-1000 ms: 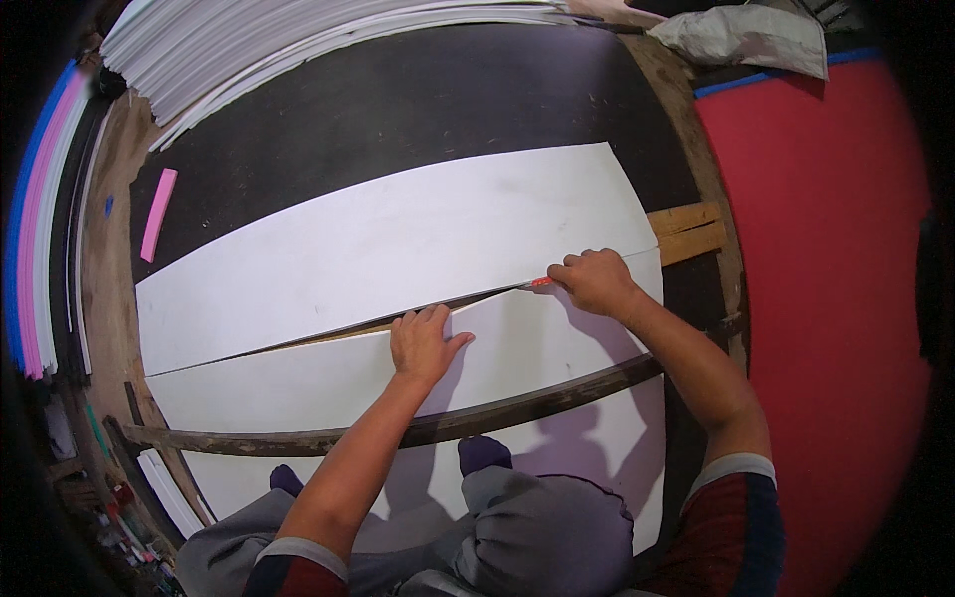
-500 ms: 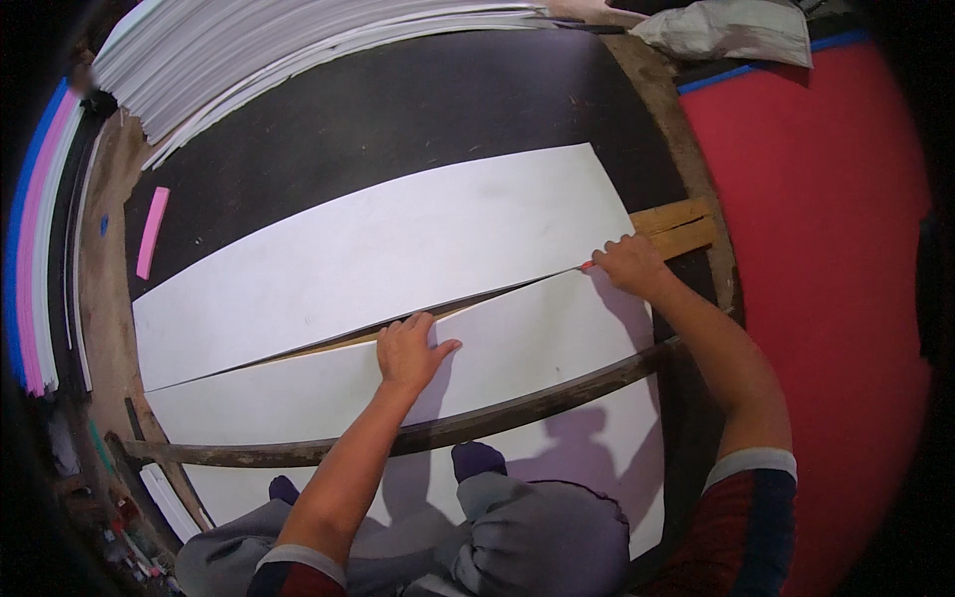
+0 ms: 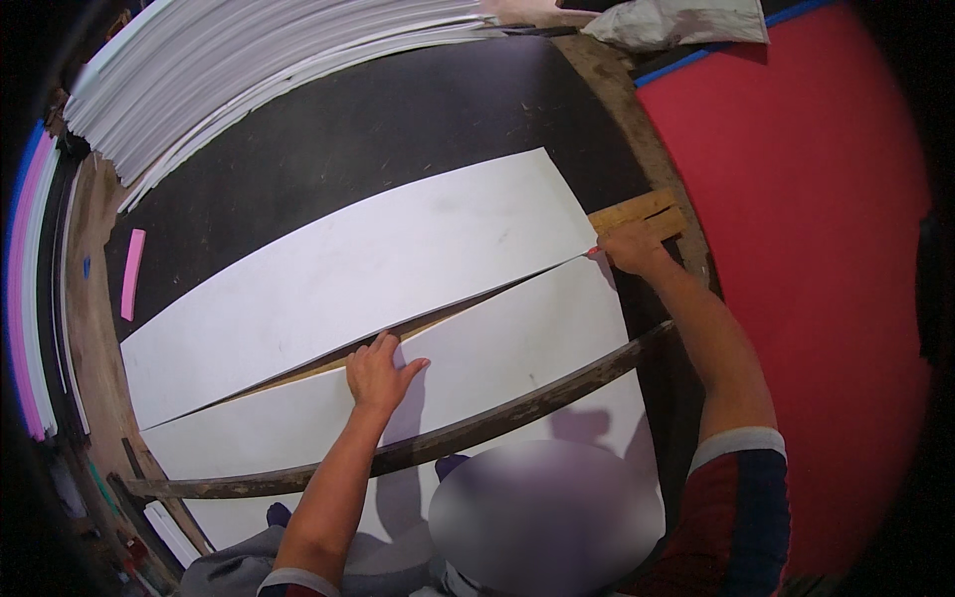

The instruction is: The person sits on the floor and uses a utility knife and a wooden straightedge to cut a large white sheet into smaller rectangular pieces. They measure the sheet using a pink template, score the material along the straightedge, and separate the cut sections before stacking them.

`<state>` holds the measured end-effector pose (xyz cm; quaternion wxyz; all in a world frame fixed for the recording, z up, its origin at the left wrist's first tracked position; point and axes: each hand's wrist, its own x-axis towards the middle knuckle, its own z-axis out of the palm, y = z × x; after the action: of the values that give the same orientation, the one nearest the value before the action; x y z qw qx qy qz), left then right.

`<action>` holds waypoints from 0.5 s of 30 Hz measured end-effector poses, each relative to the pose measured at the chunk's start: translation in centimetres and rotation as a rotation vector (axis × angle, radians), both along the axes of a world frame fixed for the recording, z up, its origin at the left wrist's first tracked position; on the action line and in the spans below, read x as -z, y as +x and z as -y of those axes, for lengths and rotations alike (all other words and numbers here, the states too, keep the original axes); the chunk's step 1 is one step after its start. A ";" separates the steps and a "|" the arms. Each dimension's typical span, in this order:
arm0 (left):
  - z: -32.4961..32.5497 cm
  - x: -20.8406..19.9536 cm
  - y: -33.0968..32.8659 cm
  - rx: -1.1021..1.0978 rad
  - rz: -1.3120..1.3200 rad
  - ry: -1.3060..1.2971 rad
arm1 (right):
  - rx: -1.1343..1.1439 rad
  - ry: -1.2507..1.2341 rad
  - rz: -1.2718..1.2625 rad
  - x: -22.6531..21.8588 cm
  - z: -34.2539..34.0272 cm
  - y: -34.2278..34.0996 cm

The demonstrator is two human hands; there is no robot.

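Observation:
A large white foam sheet (image 3: 328,269) lies before me, parted by a long slit. The slit is widest near the middle and reaches the sheet's right edge. My right hand (image 3: 629,247) is closed on a small red cutter (image 3: 594,252) at that end; most of it is hidden in the fist. My left hand (image 3: 376,373) lies on the near piece (image 3: 497,348), fingertips at the slit's edge and thumb stretched out to the right. Under the slit runs a yellowish wooden board (image 3: 652,206), whose end sticks out beyond my right hand.
A long dark wooden bar (image 3: 497,423) crosses the near piece. Dark matting (image 3: 398,119) lies underneath and beyond. Stacked white sheets (image 3: 279,70) stand at the far left, a pink strip (image 3: 132,274) nearer. Red sheeting (image 3: 796,249) covers the right; a whitish sack (image 3: 676,22) lies behind.
My right hand has drawn the cutter rightward to the sheet's edge, and the slit now runs out there. My left hand stays at the slit. The whole view has shifted and tilted somewhat.

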<state>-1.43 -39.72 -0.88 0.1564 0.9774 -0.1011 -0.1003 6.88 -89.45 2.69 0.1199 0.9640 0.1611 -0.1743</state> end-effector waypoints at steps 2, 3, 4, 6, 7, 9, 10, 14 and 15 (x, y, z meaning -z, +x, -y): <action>0.0 -0.3 0.1 -0.012 -0.027 0.008 | 0.037 -0.046 -0.014 -0.5 0.5 0.1; 0.0 -0.6 0.1 -0.019 -0.039 0.013 | 0.043 -0.034 0.001 -0.6 0.5 0.1; -0.1 -0.4 0.1 -0.015 -0.020 0.010 | 0.049 -0.022 0.016 -0.8 0.4 0.1; -0.3 0.0 0.0 -0.007 0.015 0.005 | 0.049 -0.030 0.024 -0.6 0.8 0.1; -0.3 0.0 0.0 -0.008 -0.001 0.000 | 0.042 -0.050 0.017 -0.3 1.4 0.2; -0.2 -0.1 0.1 -0.016 -0.033 -0.007 | 0.037 -0.107 -0.001 -0.1 1.7 0.4; -0.1 -0.3 0.2 -0.026 -0.057 0.003 | 0.039 -0.143 -0.013 -0.3 1.6 0.6; 0.7 0.1 -0.1 -0.016 -0.045 -0.028 | 0.143 -0.466 0.092 2.7 8.6 -0.4; 0.9 0.8 0.1 -0.010 -0.014 -0.051 | 0.244 -0.196 0.164 2.0 12.4 -1.3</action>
<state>-1.35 -40.57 -1.66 0.1824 0.9729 -0.0974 -0.1039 5.63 -101.83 0.71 0.2041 0.9711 0.0150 -0.1230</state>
